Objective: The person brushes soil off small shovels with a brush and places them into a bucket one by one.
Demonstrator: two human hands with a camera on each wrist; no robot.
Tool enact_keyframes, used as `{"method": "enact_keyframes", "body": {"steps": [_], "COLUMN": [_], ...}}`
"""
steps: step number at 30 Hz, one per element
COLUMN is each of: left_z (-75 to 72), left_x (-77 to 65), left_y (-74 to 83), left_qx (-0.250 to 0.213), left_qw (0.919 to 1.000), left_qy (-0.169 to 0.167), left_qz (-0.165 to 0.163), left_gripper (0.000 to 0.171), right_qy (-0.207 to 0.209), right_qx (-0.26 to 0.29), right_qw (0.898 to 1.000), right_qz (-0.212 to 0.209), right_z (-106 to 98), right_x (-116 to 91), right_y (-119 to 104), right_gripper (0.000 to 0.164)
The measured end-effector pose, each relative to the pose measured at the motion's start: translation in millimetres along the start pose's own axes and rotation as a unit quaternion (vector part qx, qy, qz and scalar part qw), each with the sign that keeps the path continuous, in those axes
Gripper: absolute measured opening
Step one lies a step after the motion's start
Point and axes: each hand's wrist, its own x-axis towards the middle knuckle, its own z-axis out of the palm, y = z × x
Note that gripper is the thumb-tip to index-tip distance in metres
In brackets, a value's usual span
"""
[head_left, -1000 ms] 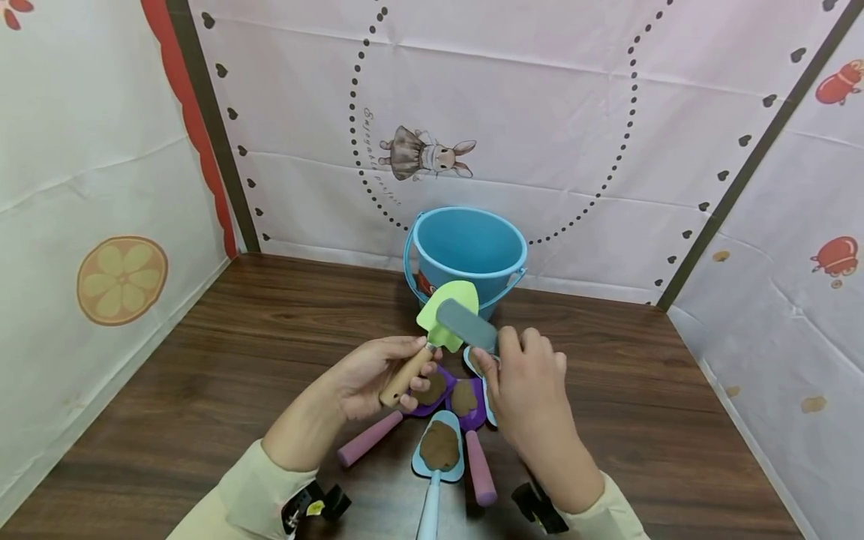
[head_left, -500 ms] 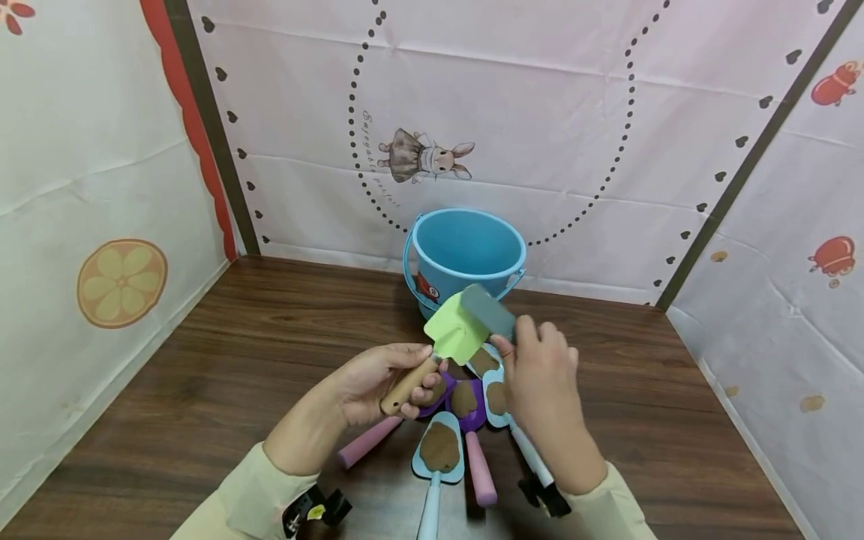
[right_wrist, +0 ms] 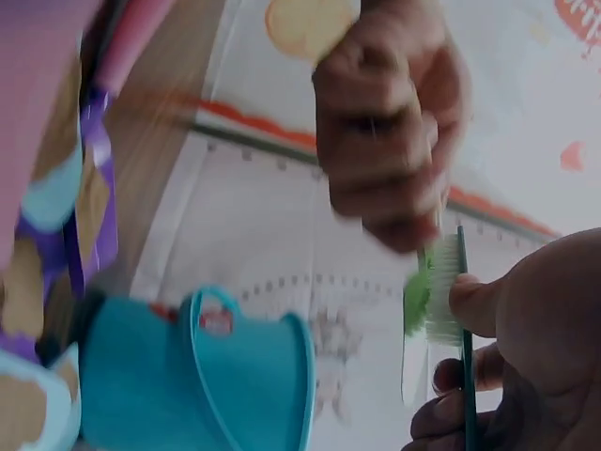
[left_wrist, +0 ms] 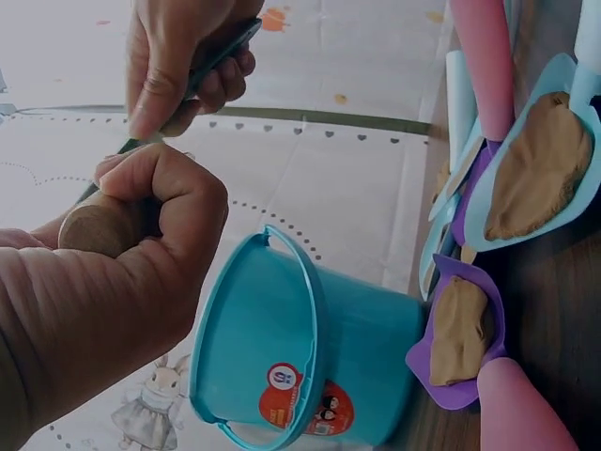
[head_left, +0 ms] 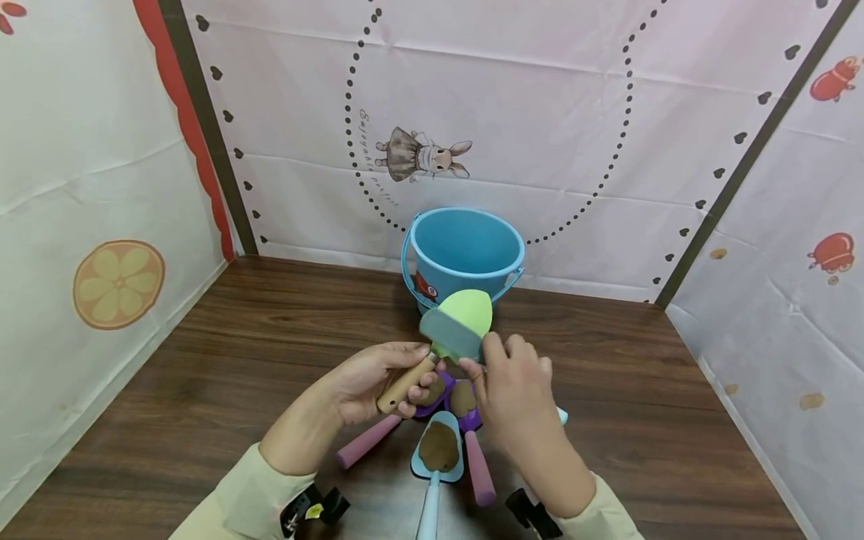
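Held up over the table, a small garden trowel (head_left: 475,306) has a light green blade and a wooden handle. My left hand (head_left: 367,381) grips that handle, the fingers wrapped round it in the left wrist view. A grey-green brush (head_left: 448,332) crosses the blade, pinched between the thumb and fingers of my right hand (head_left: 518,394). In the right wrist view, the brush's pale bristles (right_wrist: 444,291) are against the green blade. Below the hands lie a light blue shovel (head_left: 430,495) and purple shovels (head_left: 470,420) with pink handles, each bearing a brown clump.
Behind the trowel stands a blue bucket (head_left: 466,277) with its handle hanging down, close to the patterned backdrop (head_left: 540,112). More light blue shovels (left_wrist: 460,103) lie to the right, mostly hidden by my right hand in the head view. The dark wooden table (head_left: 270,322) spreads to both sides.
The brush slid up and right across the trowel blade, then came back left and lower over it. My left hand keeps its grip on the trowel, nearly still.
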Motion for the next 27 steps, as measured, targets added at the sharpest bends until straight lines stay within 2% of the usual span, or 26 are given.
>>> {"method": "enact_keyframes", "body": {"steps": [5,8,11,14,18,20,23,27], "left_z": [-0.4,-0.7,-1.4,-2.3,-2.8,-2.4,-1.3,0.1], "left_x": [0.1,-0.7,-1.3,-1.8,-2.3,-2.4,-2.4,-2.1], "left_y": [0.6,0.7,0.7,1.1,1.8,1.9,2.2,2.8], "left_qx": [0.022,0.027,0.025,0.017,0.011,0.013,0.020,0.030], "left_qw": [0.9996,0.9994,0.9995,0.9996,0.9997,0.9998,0.9997,0.9992], "left_qy": [0.013,0.016,0.017,0.022,0.022,0.017,0.015,0.025], "left_qz": [-0.011,-0.015,-0.012,-0.008,-0.004,-0.003,-0.003,-0.009], "left_gripper": [0.031,0.032,0.032,0.032,0.032,0.032,0.032,0.032], "right_qy": [0.014,0.034,0.056,0.071,0.066,0.061,0.063,0.077], "right_qx": [-0.002,-0.007,-0.020,-0.030,-0.033,-0.037,-0.039,-0.039], "right_qw": [0.998,0.995,0.995,0.996,0.997,0.996,0.997,0.996], "right_qz": [0.069,0.092,0.079,0.033,-0.031,-0.044,-0.032,0.019], "right_z": [-1.5,-2.4,-4.5,-6.7,-6.9,-5.0,-1.2,0.4], "right_x": [9.9,14.1,14.1,10.6,5.1,4.2,6.4,11.3], "right_y": [22.6,34.4,34.9,25.5,11.1,8.4,14.4,32.9], "right_gripper": [0.037,0.039,0.039,0.038,0.037,0.037,0.038,0.038]}}
